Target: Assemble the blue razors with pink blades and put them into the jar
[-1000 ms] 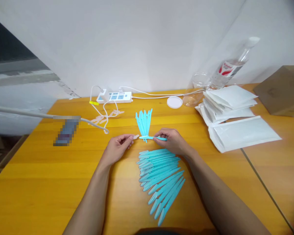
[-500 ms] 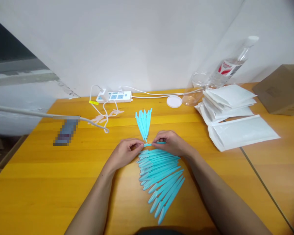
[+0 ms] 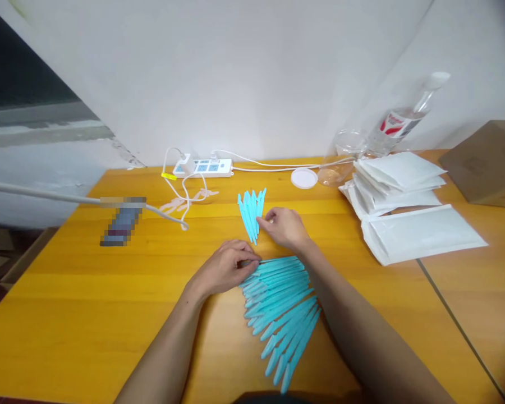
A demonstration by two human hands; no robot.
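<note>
Many slim turquoise eyebrow razors [image 3: 278,286] lie on the table in a fan, most with clear covers at their left ends. My left hand [image 3: 225,266] rests at the fan's upper left, thumb and forefinger pinched on the covered end of the topmost razor. Beyond it lies a smaller fan of turquoise razors [image 3: 249,213], their narrow ends towards me. My right hand [image 3: 284,227] reaches to this group, its thumb and forefinger closed at the rightmost razor, which still lies among the others.
A white power strip [image 3: 210,168] with cables lies by the wall, with pale pieces [image 3: 172,203] near it. A blurred-out dark item [image 3: 122,224] lies left. To the right are a white lid [image 3: 303,178], clear jar [image 3: 336,168], bottle [image 3: 398,126], padded envelopes [image 3: 425,233] and cardboard box [image 3: 486,165].
The razor held between both hands now lies at the top of the big fan under my left fingers. My right hand has let go and moved up to the smaller group.
</note>
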